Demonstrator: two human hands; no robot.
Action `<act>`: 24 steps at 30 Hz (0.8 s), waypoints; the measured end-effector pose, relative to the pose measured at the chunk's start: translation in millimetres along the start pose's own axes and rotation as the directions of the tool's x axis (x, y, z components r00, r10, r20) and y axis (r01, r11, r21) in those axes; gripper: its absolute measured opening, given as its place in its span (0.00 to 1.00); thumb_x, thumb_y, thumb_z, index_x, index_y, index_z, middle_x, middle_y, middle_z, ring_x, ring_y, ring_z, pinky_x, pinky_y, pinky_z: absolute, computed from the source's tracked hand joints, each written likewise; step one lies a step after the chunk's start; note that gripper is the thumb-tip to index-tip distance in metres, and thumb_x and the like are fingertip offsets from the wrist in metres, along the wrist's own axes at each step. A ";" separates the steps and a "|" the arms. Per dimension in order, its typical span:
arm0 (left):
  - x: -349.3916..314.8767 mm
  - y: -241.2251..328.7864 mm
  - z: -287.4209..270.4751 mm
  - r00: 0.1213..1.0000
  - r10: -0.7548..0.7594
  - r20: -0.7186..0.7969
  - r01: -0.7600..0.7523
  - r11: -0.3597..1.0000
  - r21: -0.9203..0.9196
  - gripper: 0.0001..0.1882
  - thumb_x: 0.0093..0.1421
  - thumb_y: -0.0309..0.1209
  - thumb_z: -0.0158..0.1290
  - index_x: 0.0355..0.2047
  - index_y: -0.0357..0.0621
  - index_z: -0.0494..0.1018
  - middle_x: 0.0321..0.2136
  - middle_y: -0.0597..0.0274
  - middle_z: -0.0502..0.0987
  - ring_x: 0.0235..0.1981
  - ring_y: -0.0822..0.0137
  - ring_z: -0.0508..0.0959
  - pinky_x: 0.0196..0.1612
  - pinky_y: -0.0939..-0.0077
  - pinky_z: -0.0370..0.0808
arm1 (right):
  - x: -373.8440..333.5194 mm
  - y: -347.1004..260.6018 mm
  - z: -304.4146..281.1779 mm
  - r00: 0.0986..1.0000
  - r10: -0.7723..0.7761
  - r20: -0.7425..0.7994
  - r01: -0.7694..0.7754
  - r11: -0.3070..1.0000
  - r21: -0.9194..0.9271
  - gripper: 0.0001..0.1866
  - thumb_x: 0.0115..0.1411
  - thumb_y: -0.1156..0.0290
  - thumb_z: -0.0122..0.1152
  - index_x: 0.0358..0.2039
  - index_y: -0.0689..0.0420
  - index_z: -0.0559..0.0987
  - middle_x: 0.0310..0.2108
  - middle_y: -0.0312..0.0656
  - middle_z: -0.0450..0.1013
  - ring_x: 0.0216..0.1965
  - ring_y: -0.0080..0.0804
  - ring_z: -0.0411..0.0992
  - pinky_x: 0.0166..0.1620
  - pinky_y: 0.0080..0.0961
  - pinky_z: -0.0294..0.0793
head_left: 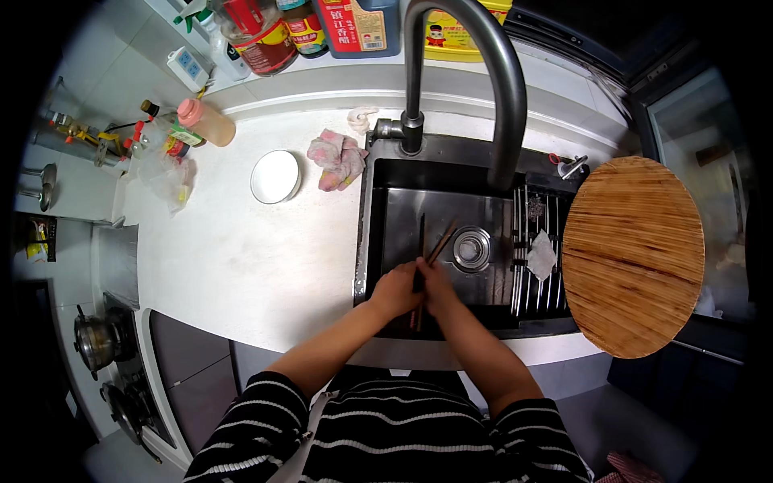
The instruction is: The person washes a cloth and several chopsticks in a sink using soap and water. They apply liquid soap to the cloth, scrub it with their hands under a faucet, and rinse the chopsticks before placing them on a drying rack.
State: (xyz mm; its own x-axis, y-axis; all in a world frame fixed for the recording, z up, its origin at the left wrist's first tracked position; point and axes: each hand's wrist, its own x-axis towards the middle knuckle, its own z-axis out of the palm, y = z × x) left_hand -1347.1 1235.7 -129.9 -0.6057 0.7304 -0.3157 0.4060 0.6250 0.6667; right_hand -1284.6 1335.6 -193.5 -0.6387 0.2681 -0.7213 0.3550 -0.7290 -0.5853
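Over the black sink (361, 249), my left hand (395, 291) and my right hand (437, 286) meet, both closed around a few dark brown chopsticks (442, 241). Thin tips stick out past my fingers towards the drain (471, 249), while other ends show below my hands near the sink's front wall. My palms hide the middle of the sticks, so I cannot tell how they are split between the hands. The dark curved faucet (509, 105) arches above the basin, beyond my hands.
A slatted drying rack (522, 278) with a pale cloth (542, 256) spans the sink's right side. Beside it lies a round wooden board (636, 258). Left of the sink are a crumpled rag (338, 159) and a white bowl (275, 176). Bottles (358, 28) line the back ledge.
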 end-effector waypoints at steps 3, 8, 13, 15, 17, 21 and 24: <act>23.0 28.3 -34.4 0.999 -0.050 0.014 0.049 0.994 0.098 0.27 0.45 0.32 0.57 0.47 0.38 0.65 0.43 0.46 0.71 0.44 0.49 0.72 0.46 0.62 0.70 | 4.0 -40.6 -25.6 0.999 0.045 0.027 -0.046 0.999 0.027 0.06 0.60 0.71 0.48 0.37 0.56 0.68 0.28 0.39 0.68 0.28 0.30 0.68 0.31 0.29 0.71; 86.0 24.3 -122.7 0.837 0.363 -0.410 0.066 0.677 0.733 0.30 0.54 0.31 0.47 0.57 0.40 0.55 0.61 0.55 0.49 0.62 0.51 0.48 0.59 0.44 0.48 | 7.5 -90.1 -30.0 0.989 0.147 -0.017 -0.146 0.988 0.049 0.08 0.61 0.75 0.44 0.40 0.55 0.69 0.31 0.41 0.69 0.30 0.33 0.69 0.34 0.35 0.74; 107.2 0.1 -152.0 0.868 0.251 -0.429 0.239 0.547 0.802 0.28 0.56 0.36 0.47 0.56 0.40 0.57 0.61 0.57 0.50 0.63 0.50 0.45 0.58 0.40 0.46 | 21.6 -98.7 -26.3 0.982 0.177 0.068 -0.186 0.969 0.164 0.08 0.60 0.75 0.44 0.41 0.55 0.68 0.32 0.42 0.69 0.31 0.34 0.69 0.39 0.38 0.74; 100.3 13.8 -150.5 0.859 0.221 -0.462 0.214 0.666 0.715 0.26 0.57 0.36 0.47 0.54 0.39 0.61 0.60 0.55 0.52 0.63 0.52 0.46 0.57 0.38 0.47 | 27.1 -99.4 -27.5 0.979 0.168 0.111 -0.190 0.956 0.225 0.09 0.60 0.75 0.44 0.41 0.55 0.68 0.32 0.42 0.69 0.31 0.35 0.69 0.40 0.40 0.74; 95.9 13.7 -120.8 0.686 0.383 -0.618 -0.061 0.877 0.476 0.20 0.56 0.37 0.50 0.46 0.37 0.66 0.48 0.46 0.67 0.53 0.47 0.63 0.53 0.54 0.60 | 29.2 -99.6 -28.1 0.983 0.163 0.085 -0.179 0.954 0.241 0.09 0.60 0.76 0.43 0.41 0.55 0.68 0.33 0.42 0.69 0.33 0.36 0.70 0.40 0.41 0.73; 52.8 41.8 -35.5 0.793 -0.559 0.242 0.579 0.567 -0.586 0.30 0.55 0.59 0.44 0.38 0.42 0.70 0.30 0.58 0.74 0.29 0.63 0.74 0.31 0.72 0.70 | 39.2 -95.5 -34.6 0.986 0.151 0.072 -0.165 0.944 0.286 0.10 0.60 0.77 0.43 0.42 0.55 0.68 0.35 0.43 0.70 0.37 0.39 0.70 0.42 0.43 0.73; 34.4 33.0 4.9 0.633 -0.164 0.756 0.753 -0.095 -0.651 0.32 0.53 0.65 0.40 0.35 0.48 0.71 0.27 0.62 0.73 0.25 0.68 0.73 0.25 0.74 0.69 | 37.1 -91.4 -39.6 0.984 0.147 0.104 -0.172 0.938 0.302 0.11 0.58 0.79 0.45 0.42 0.56 0.67 0.37 0.44 0.70 0.39 0.40 0.70 0.45 0.42 0.72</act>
State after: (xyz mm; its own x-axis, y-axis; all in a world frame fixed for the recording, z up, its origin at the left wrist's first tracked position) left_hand -1351.1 1282.8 -122.1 0.0677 0.5688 -0.8197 -0.9401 0.3115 0.1386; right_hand -1313.7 1437.1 -181.4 -0.6471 0.0908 -0.7570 0.2370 -0.9197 -0.3129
